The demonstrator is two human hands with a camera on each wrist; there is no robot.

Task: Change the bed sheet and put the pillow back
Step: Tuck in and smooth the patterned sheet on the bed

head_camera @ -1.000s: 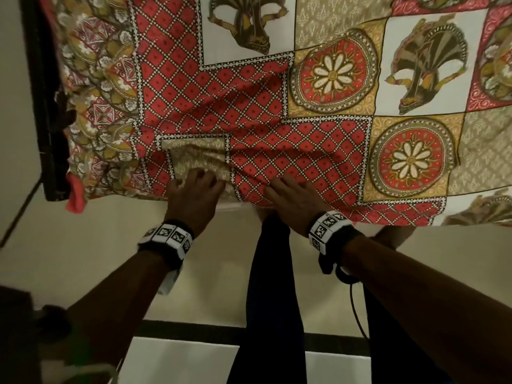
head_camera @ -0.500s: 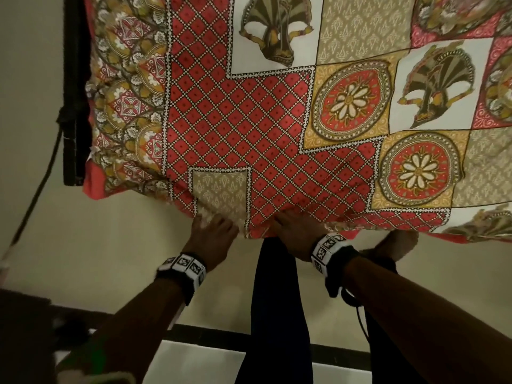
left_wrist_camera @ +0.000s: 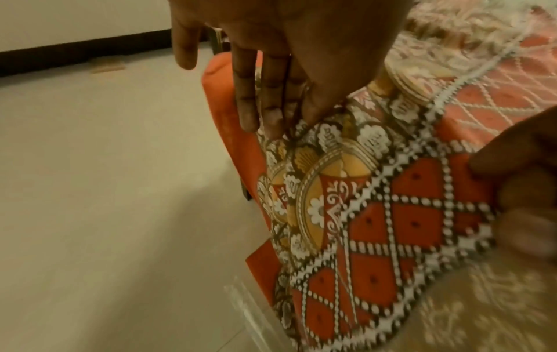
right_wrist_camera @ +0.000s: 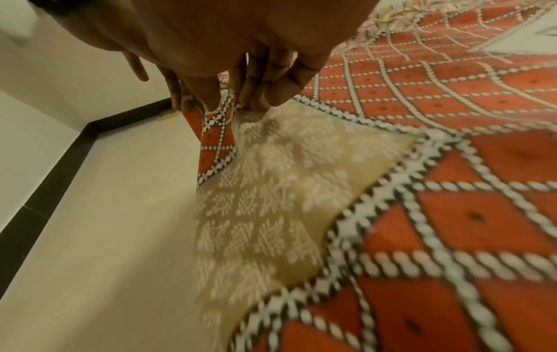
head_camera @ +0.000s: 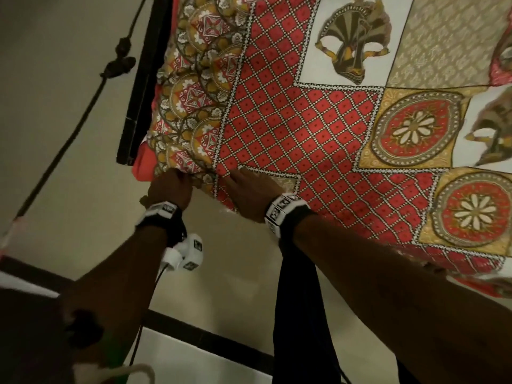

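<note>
Nearest the camera, lower frame of the head view, two bare forearms with white-and-black marker wristbands (head_camera: 282, 210) reached up-frame over the pale tiled floor (head_camera: 69, 167). Left hand (head_camera: 171, 187) sat at the bed corner, centre-left of frame; in the left wrist view its fingers (left_wrist_camera: 250, 95) were straight, pressed together and pointing down onto the gathered sheet edge, thumb apart. Whether it pinched cloth could not be told. Right hand (head_camera: 248, 187) lay just beside it, flat on the fabric; the right wrist view showed fingertips (right_wrist_camera: 259, 95) bunched on a raised fold at the edge, apparently pinching it.

The patterned bed sheet (head_camera: 318, 128) covered the mattress, filling the upper right of the frame, its corner hanging over an orange under-layer (head_camera: 142, 164).

Handling, judged: thin woven cotton, light, limp, creasing easily, not slippery or fragile. It should slide over the mattress with little pull. Best hold is the hem at the corner, gathered between fingers and thumb, then tucked under.

Print: red diamond lattice with white dotted lines, beige damask squares, round floral medallions, white panels with mask-like motifs, scalloped border. Surface matte, slightly wrinkled near the hands.

Farther, upper left: dark bed frame edge (head_camera: 144, 87) and a knotted dark cord (head_camera: 119, 62). No pillow in view.
</note>
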